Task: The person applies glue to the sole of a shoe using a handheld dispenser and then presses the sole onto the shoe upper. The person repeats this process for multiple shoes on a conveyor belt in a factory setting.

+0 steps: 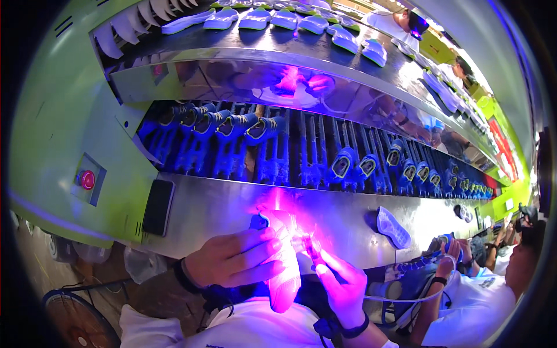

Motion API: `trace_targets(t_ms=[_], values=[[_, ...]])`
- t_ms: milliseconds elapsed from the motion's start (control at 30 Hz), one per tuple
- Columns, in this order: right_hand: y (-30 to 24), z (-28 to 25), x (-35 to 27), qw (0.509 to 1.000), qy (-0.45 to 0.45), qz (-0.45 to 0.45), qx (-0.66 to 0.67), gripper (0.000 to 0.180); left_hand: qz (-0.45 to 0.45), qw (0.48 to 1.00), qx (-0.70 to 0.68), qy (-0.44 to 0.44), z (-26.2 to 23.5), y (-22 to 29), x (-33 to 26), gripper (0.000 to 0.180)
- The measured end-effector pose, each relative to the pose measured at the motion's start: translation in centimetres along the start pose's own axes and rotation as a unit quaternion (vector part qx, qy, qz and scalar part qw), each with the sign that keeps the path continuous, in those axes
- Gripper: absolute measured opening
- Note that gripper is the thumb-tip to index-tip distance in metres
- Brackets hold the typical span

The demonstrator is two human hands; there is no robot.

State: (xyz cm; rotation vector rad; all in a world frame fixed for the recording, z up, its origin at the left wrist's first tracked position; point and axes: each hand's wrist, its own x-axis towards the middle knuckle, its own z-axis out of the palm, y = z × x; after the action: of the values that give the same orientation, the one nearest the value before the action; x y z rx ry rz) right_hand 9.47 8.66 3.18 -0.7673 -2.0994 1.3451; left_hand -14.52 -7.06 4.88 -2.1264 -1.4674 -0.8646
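Note:
A shoe (pixel 284 284), washed in pink-violet light, hangs over the front edge of the metal bench with its toe pointing toward me. My left hand (pixel 238 259) grips it from the left, fingers laid across its side. My right hand (pixel 343 284) is closed in a pinch on a slim, brush-like tool (pixel 313 248). The tool's front end reaches the shoe's right side near the ankle opening. Glare hides the tip, so whether it touches the shoe cannot be made out.
A dark phone-like slab (pixel 158 207) lies at the bench's left end, beside a red push button (pixel 87 180). One loose sole (pixel 393 228) rests on the bench. Shoes (pixel 232 124) ride a rack behind; pale soles (pixel 255 19) line the upper shelf. A co-worker (pixel 476 301) sits right.

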Motion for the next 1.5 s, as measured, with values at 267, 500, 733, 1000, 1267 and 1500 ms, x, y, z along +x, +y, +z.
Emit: trace_targets(t_ms=[267,500,733,1000,1267,1500], values=[[-1.8,-1.6,-1.3,0.997,-0.051,0.048,-0.009,0.033,-0.017,0.999,0.028,-0.024,0.1,-1.6,-0.6,0.033],[-1.8,-1.3,-1.0,0.99,-0.039,-0.089,-0.099,0.032,-0.095,0.994,0.024,-0.05,0.3,-2.0,-0.6,0.042],[-2.8,0.7,-1.4,0.997,0.042,-0.001,-0.062,0.03,-0.198,0.98,-0.001,0.016,2.4,-1.5,-0.5,0.056],[-1.7,1.1,-0.5,0.977,0.067,-0.148,-0.137,0.029,-0.263,0.964,-0.035,-0.013,1.7,-0.5,-0.9,0.059],[-3.5,-0.4,2.5,0.961,-0.01,-0.214,-0.174,0.027,-0.311,0.934,-0.108,-0.14,-0.9,-0.9,-2.1,0.06],[-2.7,-0.6,3.4,0.968,-0.05,-0.208,-0.13,0.023,-0.321,0.896,-0.24,-0.191,-2.7,-1.6,-2.0,0.072]])
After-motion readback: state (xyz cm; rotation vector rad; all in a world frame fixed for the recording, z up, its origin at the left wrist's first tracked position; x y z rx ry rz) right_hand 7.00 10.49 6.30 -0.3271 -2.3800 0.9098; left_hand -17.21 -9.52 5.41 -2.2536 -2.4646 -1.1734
